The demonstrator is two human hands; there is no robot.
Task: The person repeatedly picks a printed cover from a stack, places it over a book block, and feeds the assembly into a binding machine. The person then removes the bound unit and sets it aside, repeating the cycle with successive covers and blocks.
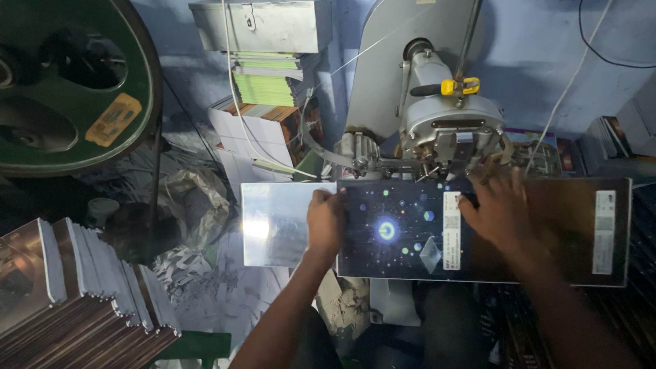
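Both forearms bare, no sleeves; left hand (325,220), right hand (499,208) ungloved.
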